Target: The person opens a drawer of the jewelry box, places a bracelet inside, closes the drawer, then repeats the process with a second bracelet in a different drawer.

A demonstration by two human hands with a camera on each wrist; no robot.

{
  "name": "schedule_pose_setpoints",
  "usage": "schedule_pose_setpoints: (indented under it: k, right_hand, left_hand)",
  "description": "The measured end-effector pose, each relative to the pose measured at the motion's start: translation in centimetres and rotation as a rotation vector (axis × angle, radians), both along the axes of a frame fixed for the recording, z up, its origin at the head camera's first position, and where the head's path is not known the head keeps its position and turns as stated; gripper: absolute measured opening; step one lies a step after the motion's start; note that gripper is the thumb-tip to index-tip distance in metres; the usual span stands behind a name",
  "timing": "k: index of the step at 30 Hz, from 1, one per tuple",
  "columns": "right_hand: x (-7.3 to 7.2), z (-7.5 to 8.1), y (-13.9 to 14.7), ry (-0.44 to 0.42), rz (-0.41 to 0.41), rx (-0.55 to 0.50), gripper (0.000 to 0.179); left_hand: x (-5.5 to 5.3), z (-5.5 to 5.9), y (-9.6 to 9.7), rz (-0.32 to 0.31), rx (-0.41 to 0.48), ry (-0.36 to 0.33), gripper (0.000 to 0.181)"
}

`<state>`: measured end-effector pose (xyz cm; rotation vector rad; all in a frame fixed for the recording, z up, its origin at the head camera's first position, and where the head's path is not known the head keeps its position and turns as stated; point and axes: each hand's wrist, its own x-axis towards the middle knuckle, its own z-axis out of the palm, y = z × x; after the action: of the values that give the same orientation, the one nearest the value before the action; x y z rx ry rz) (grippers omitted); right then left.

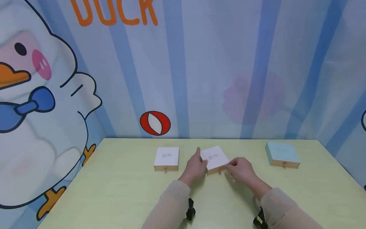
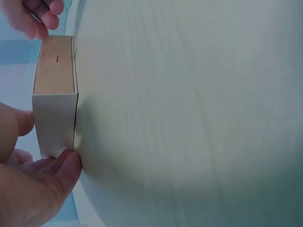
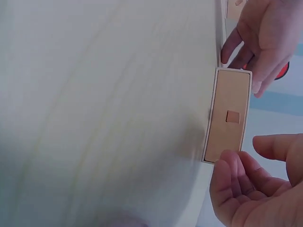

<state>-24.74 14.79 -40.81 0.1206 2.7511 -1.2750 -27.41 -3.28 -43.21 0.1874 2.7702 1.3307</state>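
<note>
Here, white box (image 1: 214, 156), hands (image 1: 195, 168) (image 1: 241, 170) at opposite edges

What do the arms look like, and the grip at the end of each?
The left sleeve and right sleeve are loose and pale beige. A black device shows beside the left; a second black device, with a yellowish patch, beside the right. The left grip and right grip are ungloved hands.

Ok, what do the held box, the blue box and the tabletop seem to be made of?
Held box: likely rigid cardboard, matte white, from crisp edges and printed lettering; the tan end looks like plain card. Blue box: probably also cardboard; straight edges, little shine. Tabletop: pale and smooth; faint grain-like streaks suggest wood or laminate, can't tell which.
</note>
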Motion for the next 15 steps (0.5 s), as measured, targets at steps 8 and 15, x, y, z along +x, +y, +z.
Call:
schedule_pose_setpoints:
  k: [8,15]
  right_hand:
    - [-0.7,0.2,1.0,0.087,0.014,0.048,0.027]
    - [-1.0,0.1,1.1,0.068,0.052,0.059,0.038]
  left_hand:
    - [0.8,-0.1,0.3,0.046,0.027,-0.022,0.063]
    - [1.9,0.2,0.5,0.073,0.030,-0.029,0.062]
